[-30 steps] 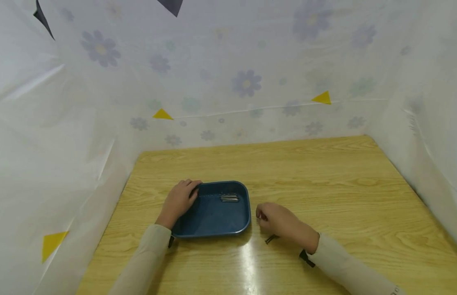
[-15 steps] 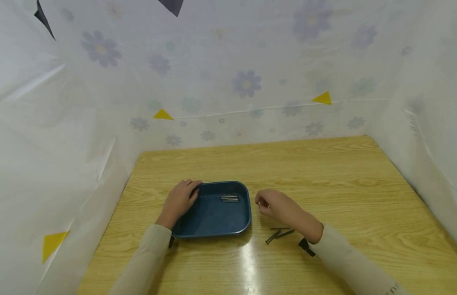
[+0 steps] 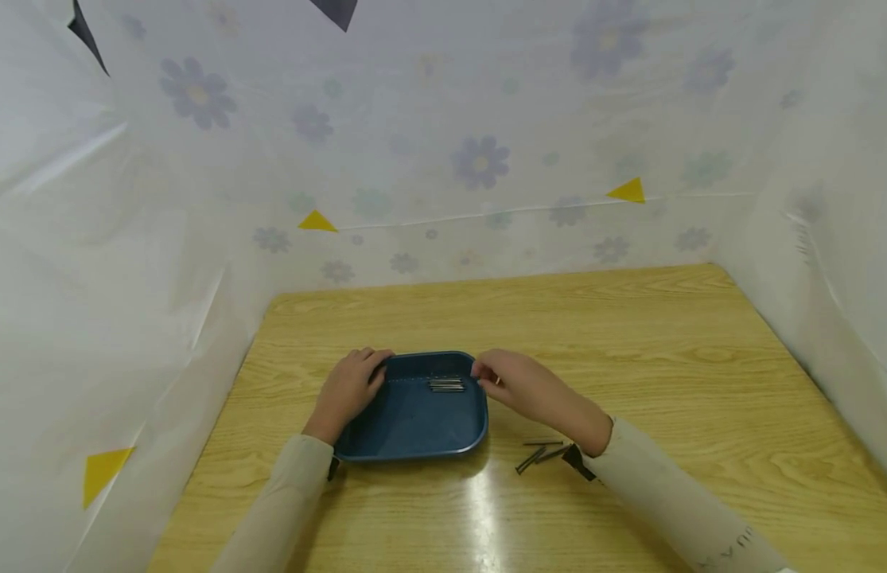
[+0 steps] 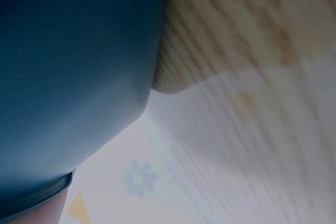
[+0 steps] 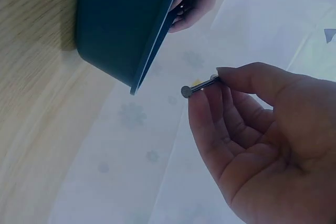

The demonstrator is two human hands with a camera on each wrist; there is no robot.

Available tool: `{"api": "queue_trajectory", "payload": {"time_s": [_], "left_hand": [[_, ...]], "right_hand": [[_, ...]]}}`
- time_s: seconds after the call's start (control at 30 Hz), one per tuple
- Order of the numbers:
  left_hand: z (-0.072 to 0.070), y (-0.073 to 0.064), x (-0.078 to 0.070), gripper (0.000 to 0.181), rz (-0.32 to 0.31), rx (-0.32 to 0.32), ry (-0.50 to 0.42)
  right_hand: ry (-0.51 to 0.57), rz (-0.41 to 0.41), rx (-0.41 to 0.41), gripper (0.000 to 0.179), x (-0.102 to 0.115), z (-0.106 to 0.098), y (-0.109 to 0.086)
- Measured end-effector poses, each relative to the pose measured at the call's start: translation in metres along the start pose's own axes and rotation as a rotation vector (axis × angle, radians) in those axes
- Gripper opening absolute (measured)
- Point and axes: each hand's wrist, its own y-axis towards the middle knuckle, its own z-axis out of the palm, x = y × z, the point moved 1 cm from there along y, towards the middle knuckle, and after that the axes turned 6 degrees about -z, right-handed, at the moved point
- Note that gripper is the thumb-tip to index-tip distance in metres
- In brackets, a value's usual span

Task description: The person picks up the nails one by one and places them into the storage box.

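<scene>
My left hand (image 3: pixel 347 390) grips the far left corner of a dark blue tray (image 3: pixel 414 430), its fingers bent over the rim. Inside the tray, several nails (image 3: pixel 446 385) lie side by side near the far right corner. Thumb and fingers of my right hand (image 3: pixel 518 382) pinch a nail (image 5: pixel 200 86), whose round flat head shows clearly in the right wrist view. That hand is at the tray's right rim, fingertips overlapping it in the head view. In the left wrist view the outer wall of the tray (image 4: pixel 79 72) fills the left side.
A few loose nails (image 3: pixel 531 460) lie on the wooden table (image 3: pixel 629 350), right of the tray and below my right wrist. White flower-printed sheeting (image 3: pixel 429 159) stands behind the table and along both sides, with yellow triangles (image 3: pixel 628 191) on it.
My right hand has moved up and left from the table beside the tray to its right rim, carrying the nail. This uncovered the loose nails. The left hand and tray have stayed put.
</scene>
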Motion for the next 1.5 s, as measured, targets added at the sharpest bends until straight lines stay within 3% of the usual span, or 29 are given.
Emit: {"api": "queue_trajectory", "payload": {"time_s": [0.4, 0.83, 1.33, 1.5], "left_hand": [[0.0, 0.001, -0.001, 0.033, 0.019, -0.015, 0.01], [-0.001, 0.001, -0.003, 0.033, 0.028, -0.026, 0.026], [0.0, 0.001, -0.006, 0.033, 0.008, 0.004, 0.015], [-0.001, 0.001, -0.006, 0.033, 0.021, -0.012, 0.005]], "right_hand": [[0.022, -0.109, 0.047, 0.014, 0.001, 0.016, 0.033], [-0.05, -0.113, 0.12, 0.015, -0.012, 0.053, 0.053], [-0.297, -0.105, 0.173, 0.011, -0.013, 0.077, 0.059], [-0.383, -0.11, 0.153, 0.01, -0.013, 0.084, 0.061]]}}
